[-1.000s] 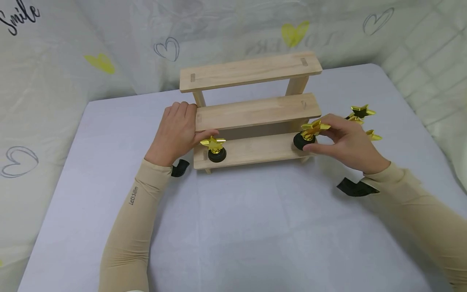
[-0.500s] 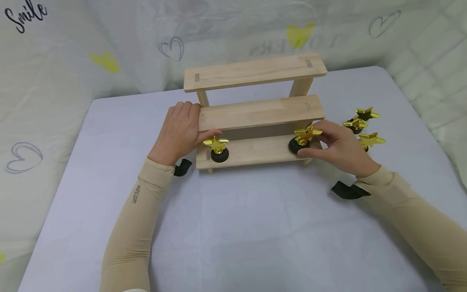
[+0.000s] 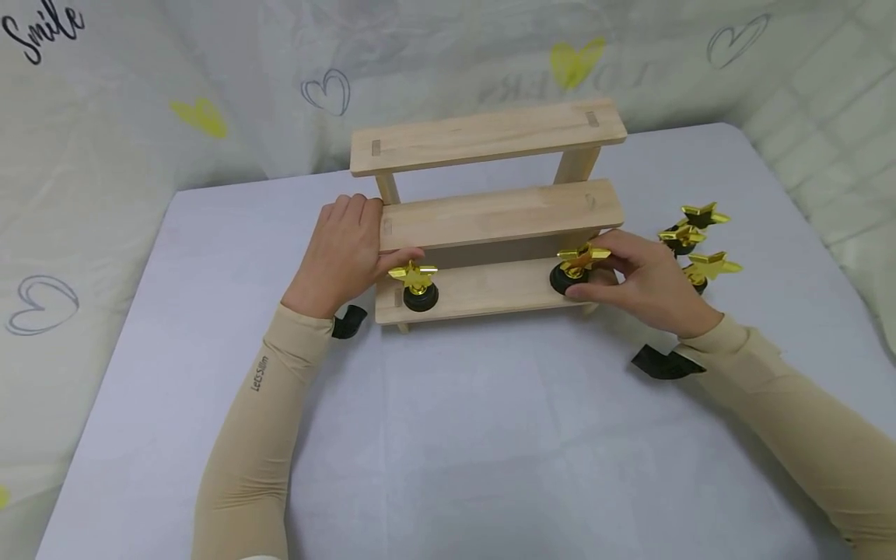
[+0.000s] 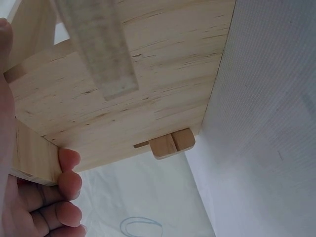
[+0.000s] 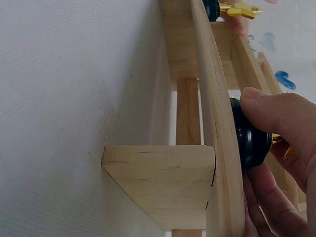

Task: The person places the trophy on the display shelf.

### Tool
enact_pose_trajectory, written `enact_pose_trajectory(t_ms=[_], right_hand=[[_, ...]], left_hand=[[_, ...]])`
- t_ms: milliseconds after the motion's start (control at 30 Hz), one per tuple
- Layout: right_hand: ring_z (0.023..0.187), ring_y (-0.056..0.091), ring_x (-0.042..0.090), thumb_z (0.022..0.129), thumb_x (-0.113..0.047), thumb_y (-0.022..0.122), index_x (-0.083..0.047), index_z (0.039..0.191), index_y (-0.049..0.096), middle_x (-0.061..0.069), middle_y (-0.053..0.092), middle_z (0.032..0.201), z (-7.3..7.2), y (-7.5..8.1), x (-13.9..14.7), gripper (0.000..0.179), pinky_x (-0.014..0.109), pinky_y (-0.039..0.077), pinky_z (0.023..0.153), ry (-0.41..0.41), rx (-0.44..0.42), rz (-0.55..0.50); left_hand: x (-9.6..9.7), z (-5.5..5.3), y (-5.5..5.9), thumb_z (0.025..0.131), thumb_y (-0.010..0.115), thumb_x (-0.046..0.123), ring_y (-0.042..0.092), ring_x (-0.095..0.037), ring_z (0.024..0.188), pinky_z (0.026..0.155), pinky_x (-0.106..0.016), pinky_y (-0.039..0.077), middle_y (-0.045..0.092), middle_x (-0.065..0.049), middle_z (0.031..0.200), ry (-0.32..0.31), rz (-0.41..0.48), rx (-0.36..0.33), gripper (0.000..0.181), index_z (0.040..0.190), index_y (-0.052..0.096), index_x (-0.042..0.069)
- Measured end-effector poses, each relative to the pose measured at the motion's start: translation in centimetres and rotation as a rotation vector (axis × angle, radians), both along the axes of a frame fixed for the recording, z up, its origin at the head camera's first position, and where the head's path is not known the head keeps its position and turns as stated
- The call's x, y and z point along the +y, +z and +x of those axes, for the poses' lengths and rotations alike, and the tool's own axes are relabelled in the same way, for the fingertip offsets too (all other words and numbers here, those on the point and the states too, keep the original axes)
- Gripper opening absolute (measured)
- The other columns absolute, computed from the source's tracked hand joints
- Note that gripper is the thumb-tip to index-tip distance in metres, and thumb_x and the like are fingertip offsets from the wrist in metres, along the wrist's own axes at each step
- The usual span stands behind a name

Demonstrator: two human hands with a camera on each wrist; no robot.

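A three-tier wooden shelf (image 3: 490, 220) stands on the table. My left hand (image 3: 337, 253) grips the left end of its middle board, fingers curled over the edge in the left wrist view. My right hand (image 3: 647, 280) pinches a gold star trophy (image 3: 577, 264) at the right end of the bottom board. In the right wrist view the trophy's black base (image 5: 251, 138) sits against the board, thumb on one side and fingers on the other. A second star trophy (image 3: 418, 289) stands upright on the bottom board's left end, near my left thumb.
To the right of the shelf, several more star trophies (image 3: 710, 266) are grouped on the white-covered table (image 3: 476, 435). A pale curtain (image 3: 448, 54) printed with hearts hangs close behind the table.
My right hand has carried the trophy left and slightly down onto the right end of the bottom board. The left hand keeps its grip on the shelf.
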State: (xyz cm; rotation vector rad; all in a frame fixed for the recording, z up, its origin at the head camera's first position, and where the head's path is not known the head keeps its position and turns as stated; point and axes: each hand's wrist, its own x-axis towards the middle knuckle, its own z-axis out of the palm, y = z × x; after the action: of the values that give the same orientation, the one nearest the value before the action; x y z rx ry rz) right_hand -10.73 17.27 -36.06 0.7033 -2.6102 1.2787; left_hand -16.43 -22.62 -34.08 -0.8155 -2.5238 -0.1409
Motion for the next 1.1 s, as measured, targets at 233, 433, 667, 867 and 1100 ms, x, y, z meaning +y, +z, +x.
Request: enact_pose_trajectory(t_ms=[233, 433, 667, 867, 1100], right_hand=[[0.079, 0.051, 0.008, 0.068, 0.002, 0.094, -0.011, 0.1, 0.072, -0.004, 0.061, 0.094, 0.2, -0.2, -0.1, 0.041, 0.012, 0.043, 0.07, -0.005, -0.014, -0.036], [0.078, 0.051, 0.008, 0.068, 0.003, 0.094, -0.012, 0.101, 0.073, -0.004, 0.061, 0.094, 0.2, -0.3, -0.2, 0.042, 0.011, 0.044, 0.07, -0.01, -0.033, -0.05], [0.087, 0.056, 0.005, 0.065, 0.004, 0.095, -0.009, 0.106, 0.073, -0.001, 0.067, 0.103, 0.2, -0.2, -0.1, 0.049, 0.006, 0.05, 0.081, 0.009, -0.02, -0.049], [0.1, 0.066, -0.005, 0.067, 0.008, 0.092, -0.004, 0.116, 0.071, -0.013, 0.067, 0.11, 0.7, 0.5, 0.7, 0.055, 0.008, 0.051, 0.095, -0.02, -0.074, -0.061], [0.1, 0.069, -0.004, 0.07, 0.009, 0.09, -0.007, 0.116, 0.072, -0.018, 0.069, 0.112, 1.1, 1.8, 2.3, 0.052, 0.007, 0.052, 0.091, -0.044, -0.042, -0.031]], left_hand=[[0.0, -0.1, -0.1, 0.09, 0.024, 0.087, 0.049, -0.035, 0.073, 0.066, -0.043, 0.04, 0.054, -0.018, 0.081, -0.003, 0.005, -0.014, 0.098, 0.095, 0.056, -0.006], [0.0, 0.0, -0.1, 0.09, 0.022, 0.088, 0.047, -0.033, 0.072, 0.066, -0.043, 0.039, 0.053, -0.017, 0.079, 0.002, 0.008, -0.013, 0.098, 0.093, 0.056, -0.004], [0.0, 0.1, 0.0, 0.091, 0.022, 0.087, 0.047, -0.033, 0.073, 0.067, -0.043, 0.039, 0.052, -0.017, 0.079, 0.002, 0.001, -0.009, 0.097, 0.094, 0.055, -0.005], [0.0, 0.1, 0.0, 0.09, 0.022, 0.087, 0.048, -0.034, 0.074, 0.067, -0.043, 0.04, 0.054, -0.018, 0.081, 0.002, 0.005, -0.016, 0.099, 0.095, 0.056, -0.005], [-0.1, 0.1, 0.1, 0.09, 0.055, 0.077, 0.05, -0.034, 0.075, 0.068, -0.044, 0.041, 0.056, -0.019, 0.083, -0.008, 0.004, -0.019, 0.084, 0.098, 0.057, -0.006]])
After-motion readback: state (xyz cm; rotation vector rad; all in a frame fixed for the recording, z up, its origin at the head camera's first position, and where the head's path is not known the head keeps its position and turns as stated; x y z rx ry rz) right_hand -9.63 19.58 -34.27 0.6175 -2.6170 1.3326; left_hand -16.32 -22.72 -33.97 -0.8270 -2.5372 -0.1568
